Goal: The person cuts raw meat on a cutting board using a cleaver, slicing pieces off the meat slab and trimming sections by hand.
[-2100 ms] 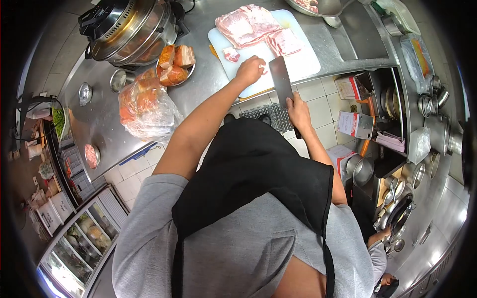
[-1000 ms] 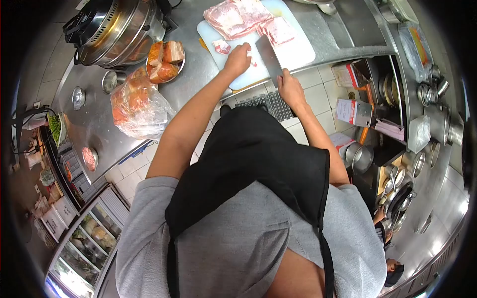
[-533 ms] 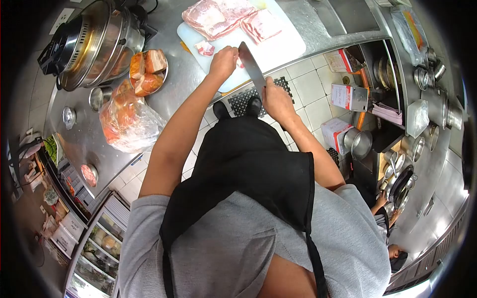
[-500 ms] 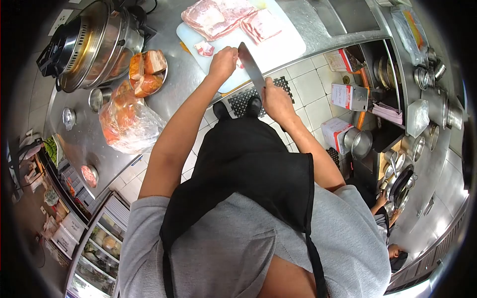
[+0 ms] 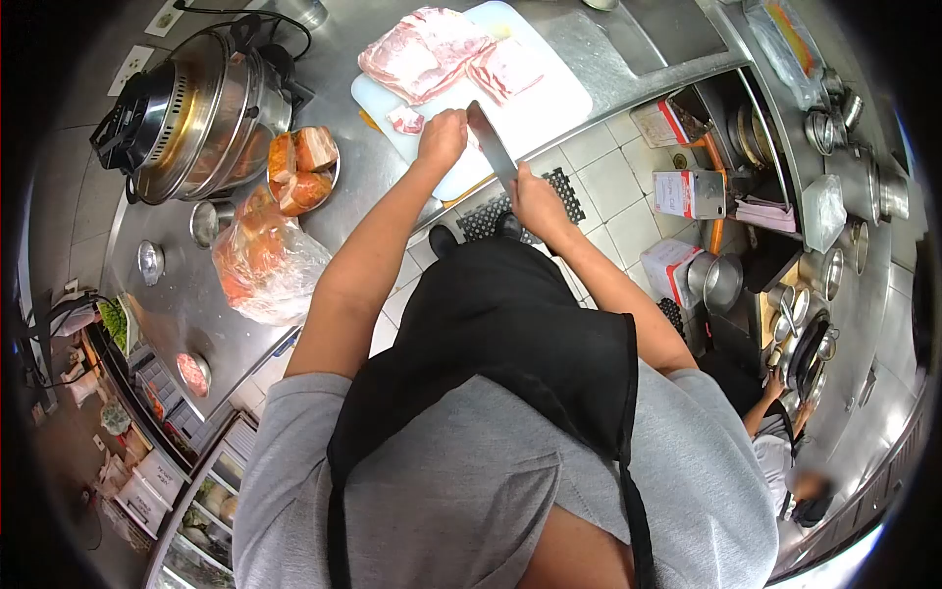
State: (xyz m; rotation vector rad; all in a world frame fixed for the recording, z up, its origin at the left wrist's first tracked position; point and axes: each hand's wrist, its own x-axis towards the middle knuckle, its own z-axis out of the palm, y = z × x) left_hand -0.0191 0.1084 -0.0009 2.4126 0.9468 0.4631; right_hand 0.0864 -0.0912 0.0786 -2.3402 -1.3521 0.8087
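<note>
My right hand (image 5: 540, 204) is wrapped around the handle of a broad-bladed kitchen knife (image 5: 493, 145). Its blade slants over the white cutting board (image 5: 564, 98), tip pointing away from me. Close to the blade's left side, my left hand (image 5: 444, 139) is closed with curled fingers over a piece of meat, mostly hidden under the hand. A small chunk of meat (image 5: 404, 120) lies just left of that hand. Farther back on the board are a large slab of raw pork (image 5: 417, 54) and a smaller slab (image 5: 505, 71) beside it.
Left on the steel counter (image 5: 343, 216) stand a glass-bowled countertop oven (image 5: 201, 118), a bowl of orange-brown meat chunks (image 5: 304, 172), a plastic bag of meat (image 5: 265, 265) and small metal bowls. Shelves with boxes (image 5: 687, 194) and pots are at right. Another person (image 5: 775, 442) works at lower right.
The whole view has shifted slightly. Both hands and the knife stay at nearly the same spot on the board, with the blade tilted a little differently.
</note>
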